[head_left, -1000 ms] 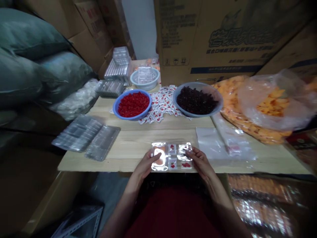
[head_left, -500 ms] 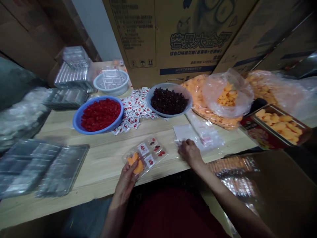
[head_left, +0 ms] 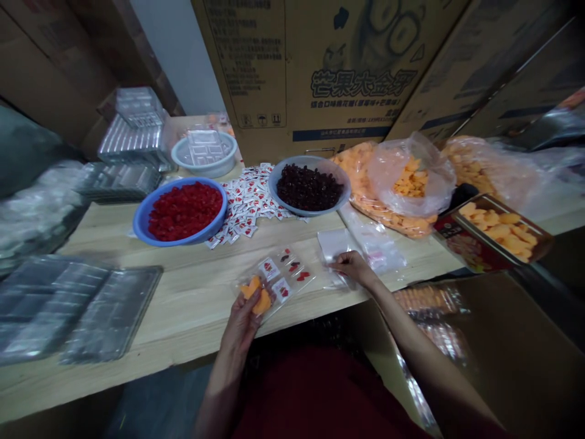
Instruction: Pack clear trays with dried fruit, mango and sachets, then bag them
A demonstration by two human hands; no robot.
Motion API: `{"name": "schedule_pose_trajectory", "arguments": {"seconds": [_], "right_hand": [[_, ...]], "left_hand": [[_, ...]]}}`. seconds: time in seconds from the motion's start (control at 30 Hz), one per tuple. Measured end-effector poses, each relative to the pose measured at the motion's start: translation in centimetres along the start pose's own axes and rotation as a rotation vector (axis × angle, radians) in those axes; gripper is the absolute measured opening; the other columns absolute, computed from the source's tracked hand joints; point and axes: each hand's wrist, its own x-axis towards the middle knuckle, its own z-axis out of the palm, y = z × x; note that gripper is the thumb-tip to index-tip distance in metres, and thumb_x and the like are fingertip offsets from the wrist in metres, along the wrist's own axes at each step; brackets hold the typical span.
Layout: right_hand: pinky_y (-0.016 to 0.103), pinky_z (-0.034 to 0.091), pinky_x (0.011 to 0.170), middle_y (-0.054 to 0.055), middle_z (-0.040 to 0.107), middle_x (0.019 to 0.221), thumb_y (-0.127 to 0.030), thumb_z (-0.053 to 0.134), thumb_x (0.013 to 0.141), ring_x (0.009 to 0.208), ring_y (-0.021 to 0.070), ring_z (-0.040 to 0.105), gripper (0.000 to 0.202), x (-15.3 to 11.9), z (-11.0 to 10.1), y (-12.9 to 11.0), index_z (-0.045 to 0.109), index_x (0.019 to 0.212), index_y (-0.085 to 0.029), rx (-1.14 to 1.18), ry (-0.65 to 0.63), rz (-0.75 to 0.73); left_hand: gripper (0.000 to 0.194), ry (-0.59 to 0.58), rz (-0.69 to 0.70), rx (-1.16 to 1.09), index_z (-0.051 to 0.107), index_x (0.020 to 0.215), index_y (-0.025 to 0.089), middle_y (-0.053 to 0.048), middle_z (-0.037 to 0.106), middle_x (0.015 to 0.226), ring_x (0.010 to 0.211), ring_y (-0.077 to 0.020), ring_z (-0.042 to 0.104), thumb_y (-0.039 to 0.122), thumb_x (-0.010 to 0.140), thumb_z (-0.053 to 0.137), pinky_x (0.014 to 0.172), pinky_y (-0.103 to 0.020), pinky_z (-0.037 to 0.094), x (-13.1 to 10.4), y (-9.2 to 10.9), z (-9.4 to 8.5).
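Note:
My left hand point(head_left: 244, 314) grips the near-left end of a clear plastic tray point(head_left: 292, 262), its thumb over the orange candies point(head_left: 256, 295). Two printed white sachets point(head_left: 282, 289) lie in the tray's middle, and small red and dark pieces fill the far compartments. To the right, my right hand point(head_left: 354, 267) pinches the edge of a clear plastic bag point(head_left: 337, 244) on top of a flat stack on the table. The bag's edge lifts slightly at the fingertips. More clear bags point(head_left: 377, 244) lie just beyond that hand.
Behind stand a blue basin point(head_left: 141, 228) of red candies, scattered sachets point(head_left: 251, 195), a bowl point(head_left: 311, 211) of dark candies and bagged orange candies point(head_left: 406, 222). Stacked empty trays point(head_left: 109, 311) sit left. A tin point(head_left: 457, 241) of orange pieces stands right, above a carton point(head_left: 512, 323) holding packed trays.
My right hand has shifted from lying over the bags to pinching one bag's edge, which now lifts. My left hand and the tray have moved slightly right.

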Motion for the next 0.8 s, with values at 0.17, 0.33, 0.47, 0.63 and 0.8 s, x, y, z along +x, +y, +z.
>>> {"name": "schedule_pose_trajectory", "arguments": {"seconds": [0.17, 0.33, 0.47, 0.63, 0.8], "right_hand": [[0.024, 0.033, 0.049, -0.001, 0.052, 0.047, -0.066, 0.067, 0.064, 0.046, 0.0096, 0.043, 0.051, 0.4, 0.3, 0.7, 0.054, 0.052, -0.019, 0.211, -0.049, -0.046], [0.023, 0.033, 0.049, -0.003, 0.051, 0.05, -0.054, 0.064, 0.069, 0.047, 0.0089, 0.042, 0.038, 0.3, 0.3, 1.3, 0.052, 0.057, -0.02, 0.317, 0.017, -0.077], [0.023, 0.032, 0.05, -0.004, 0.049, 0.051, -0.046, 0.061, 0.072, 0.05, 0.0093, 0.041, 0.032, -0.2, 0.3, 1.1, 0.049, 0.058, -0.02, 0.335, 0.103, -0.098], [0.023, 0.027, 0.052, -0.005, 0.047, 0.055, -0.032, 0.059, 0.072, 0.054, 0.0098, 0.038, 0.019, -0.9, 1.0, -0.6, 0.05, 0.061, -0.02, 0.26, 0.266, -0.119], [0.024, 0.029, 0.053, -0.005, 0.044, 0.056, -0.027, 0.053, 0.078, 0.053, 0.0104, 0.039, 0.017, -1.6, 1.7, -2.1, 0.047, 0.063, -0.021, 0.069, 0.386, -0.185]], "left_hand": [[0.045, -0.05, 0.068, 0.019, 0.069, 0.108, 0.016, -0.006, 0.075, 0.106, 0.091, -0.0178, 0.072, 0.023, 0.067, 0.087, 0.089, -0.03, 0.057, 1.5, -2.1, 3.7], [0.049, -0.022, 0.125, 0.112, 0.069, 0.108, 0.016, -0.006, 0.076, 0.102, 0.092, -0.0182, 0.072, 0.03, 0.065, 0.088, 0.088, -0.029, 0.055, 2.2, -4.2, 4.6], [0.053, 0.0, 0.17, 0.195, 0.068, 0.111, 0.015, -0.007, 0.075, 0.106, 0.093, -0.0202, 0.072, 0.035, 0.065, 0.087, 0.089, -0.033, 0.054, 1.5, -4.7, 4.1], [0.054, -0.04, 0.204, 0.348, 0.065, 0.117, 0.017, -0.01, 0.073, 0.117, 0.105, -0.0243, 0.07, 0.037, 0.07, 0.084, 0.095, -0.037, 0.052, 0.0, -5.6, 4.3], [0.051, -0.096, 0.196, 0.476, 0.067, 0.116, 0.017, -0.012, 0.073, 0.115, 0.106, -0.0254, 0.069, 0.042, 0.074, 0.08, 0.097, -0.038, 0.052, -0.7, -5.5, 4.7]]}}
